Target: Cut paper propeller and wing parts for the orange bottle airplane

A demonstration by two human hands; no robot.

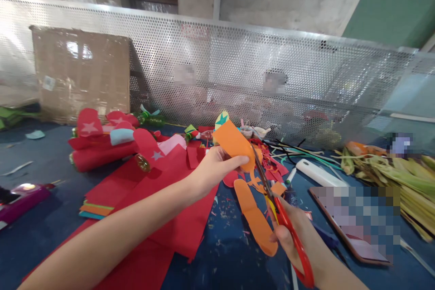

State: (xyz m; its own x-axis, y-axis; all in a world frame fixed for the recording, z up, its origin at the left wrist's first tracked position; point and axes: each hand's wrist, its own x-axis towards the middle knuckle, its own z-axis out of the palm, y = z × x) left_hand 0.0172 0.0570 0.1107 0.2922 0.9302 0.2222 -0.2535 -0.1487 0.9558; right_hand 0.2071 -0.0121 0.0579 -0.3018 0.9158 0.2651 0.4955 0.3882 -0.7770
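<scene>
My left hand (217, 163) pinches an orange paper piece (234, 140) between thumb and fingers, holding it above the table. In my right hand (292, 226) are red-handled scissors (288, 222), their blades pointing up and away along the right edge of that paper. A narrow curl of orange hangs from the paper beside the blades. Below my hands lies a long orange paper strip (256, 217) with rounded ends and a crease. To the left, red paper sheets (180, 222) spread across the table under my left forearm.
Rolled red pieces with stars (105, 154) lie back left, before a cardboard sheet (81, 77) leaning on a perforated metal panel (238, 59). At right are a phone (353, 231), a white-handled tool (319, 173) and dry husks (401, 181). A purple tool (27, 201) lies far left.
</scene>
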